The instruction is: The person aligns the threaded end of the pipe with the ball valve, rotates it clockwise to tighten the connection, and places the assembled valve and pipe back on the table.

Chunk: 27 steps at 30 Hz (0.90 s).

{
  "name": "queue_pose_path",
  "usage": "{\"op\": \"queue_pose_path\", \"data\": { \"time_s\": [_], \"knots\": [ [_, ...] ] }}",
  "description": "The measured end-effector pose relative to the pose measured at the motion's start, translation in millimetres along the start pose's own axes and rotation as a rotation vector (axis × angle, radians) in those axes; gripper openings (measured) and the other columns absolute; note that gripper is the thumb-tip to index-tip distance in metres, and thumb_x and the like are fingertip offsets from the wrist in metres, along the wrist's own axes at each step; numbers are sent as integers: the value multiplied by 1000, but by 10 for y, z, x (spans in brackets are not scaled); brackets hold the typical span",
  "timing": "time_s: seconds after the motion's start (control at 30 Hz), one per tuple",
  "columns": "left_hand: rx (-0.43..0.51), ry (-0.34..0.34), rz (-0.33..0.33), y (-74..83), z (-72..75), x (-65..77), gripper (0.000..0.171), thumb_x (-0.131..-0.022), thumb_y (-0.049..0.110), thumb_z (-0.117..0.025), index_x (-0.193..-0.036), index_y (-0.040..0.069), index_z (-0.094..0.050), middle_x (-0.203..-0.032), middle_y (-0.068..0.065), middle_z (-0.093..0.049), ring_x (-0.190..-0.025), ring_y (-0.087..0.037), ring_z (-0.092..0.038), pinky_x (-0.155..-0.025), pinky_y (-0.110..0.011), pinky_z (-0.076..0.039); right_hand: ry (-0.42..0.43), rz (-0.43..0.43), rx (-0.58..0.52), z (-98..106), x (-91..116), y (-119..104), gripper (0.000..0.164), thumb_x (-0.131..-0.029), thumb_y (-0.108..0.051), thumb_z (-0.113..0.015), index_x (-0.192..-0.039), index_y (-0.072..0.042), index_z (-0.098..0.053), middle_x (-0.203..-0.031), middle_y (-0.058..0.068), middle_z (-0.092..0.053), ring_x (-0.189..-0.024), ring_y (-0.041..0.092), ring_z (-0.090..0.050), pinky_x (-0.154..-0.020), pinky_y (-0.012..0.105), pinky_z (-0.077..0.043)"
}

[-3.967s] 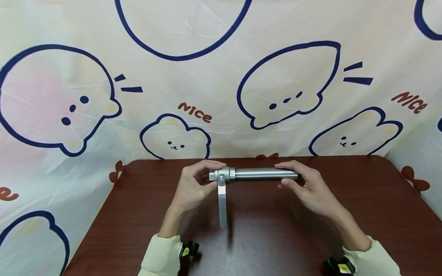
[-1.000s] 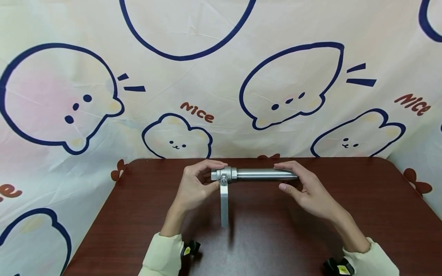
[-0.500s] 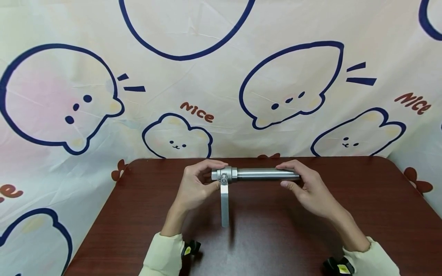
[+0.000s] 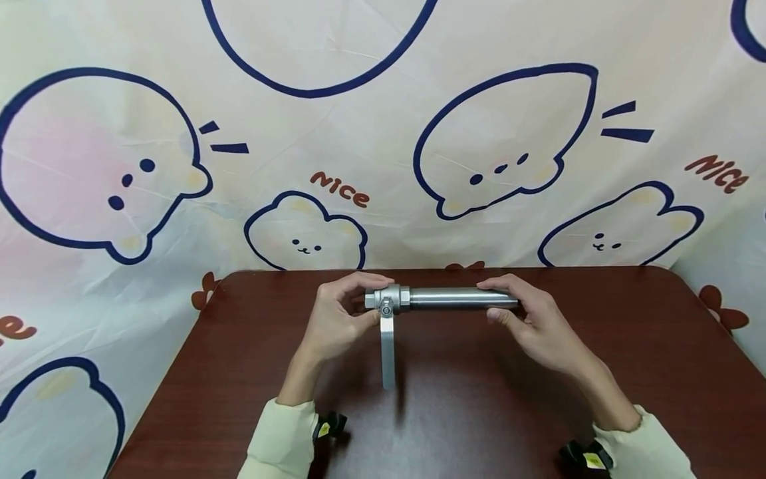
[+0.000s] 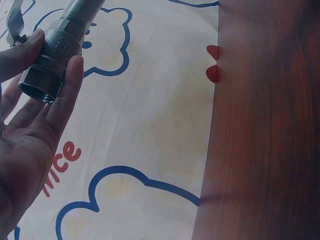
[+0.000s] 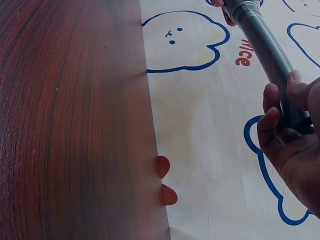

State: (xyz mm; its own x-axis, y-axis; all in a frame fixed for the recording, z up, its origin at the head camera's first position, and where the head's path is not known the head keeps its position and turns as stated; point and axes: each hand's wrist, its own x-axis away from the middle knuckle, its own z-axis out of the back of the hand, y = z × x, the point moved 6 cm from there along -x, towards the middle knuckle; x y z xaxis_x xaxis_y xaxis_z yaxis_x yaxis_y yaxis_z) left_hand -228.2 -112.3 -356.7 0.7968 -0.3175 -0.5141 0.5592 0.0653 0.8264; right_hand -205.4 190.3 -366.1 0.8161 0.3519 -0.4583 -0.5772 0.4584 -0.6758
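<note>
A steel ball valve (image 4: 391, 299) is joined to a smooth metal pipe (image 4: 455, 298), and the two lie level in line above the table. Its flat lever handle (image 4: 387, 352) points toward the person. My left hand (image 4: 335, 319) grips the valve body, thumb below and fingers above; in the left wrist view the open hexagonal end of the valve (image 5: 42, 82) shows between thumb and fingers. At the other end, my right hand (image 4: 541, 326) holds the pipe between thumb and fingers. The right wrist view shows the fingers curled round the pipe (image 6: 265, 47) near its end.
A dark brown wooden table (image 4: 467, 412) lies under the hands. Behind it hangs a pale cloth (image 4: 383, 146) printed with blue-outlined cartoon shapes and the word "Nice". Black straps with yellow marks sit at both cuffs.
The right thumb, a little apart from the pipe one second ago, now lies against its underside, and the right hand has shifted slightly. The left hand keeps its grip on the valve.
</note>
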Motion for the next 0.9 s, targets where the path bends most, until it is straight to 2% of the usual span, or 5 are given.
{"op": "queue_pose_path", "data": {
  "time_s": [0.17,0.37,0.5,0.9],
  "knots": [
    [2,3,0,-1,6,-2,45,-83,-17,-79,-123,2,-77,-126,-17,-77,-108,-17,-76,-91,-34,-66,-20,-8,-12,-5,-13,13,46,-98,5,-71,-141,-12,-64,-108,1,-70,-84,14,-68,-68,23,-55],
    [0,1,5,-4,-3,-5,43,-83,-16,-79,-123,1,-77,-126,-17,-77,-109,-17,-75,-92,-34,-66,-34,-26,-13,2,-11,26,45,-101,-1,-69,-142,-19,-63,-99,-1,-70,-83,16,-67,-66,25,-53],
    [-5,-1,9,-1,2,-11,43,-83,-16,-78,-122,1,-77,-126,-16,-77,-109,-17,-76,-91,-34,-66,-44,-35,-11,2,-20,27,45,-102,-1,-68,-143,-20,-63,-98,-4,-69,-83,13,-67,-67,25,-53],
    [-3,5,-1,-16,1,0,44,-82,-18,-80,-122,1,-77,-126,-19,-77,-105,-14,-75,-87,-30,-65,-65,-48,-45,-8,-1,32,45,-104,-1,-66,-144,-20,-61,-103,-2,-70,-83,15,-69,-66,26,-54]
  ]
}}
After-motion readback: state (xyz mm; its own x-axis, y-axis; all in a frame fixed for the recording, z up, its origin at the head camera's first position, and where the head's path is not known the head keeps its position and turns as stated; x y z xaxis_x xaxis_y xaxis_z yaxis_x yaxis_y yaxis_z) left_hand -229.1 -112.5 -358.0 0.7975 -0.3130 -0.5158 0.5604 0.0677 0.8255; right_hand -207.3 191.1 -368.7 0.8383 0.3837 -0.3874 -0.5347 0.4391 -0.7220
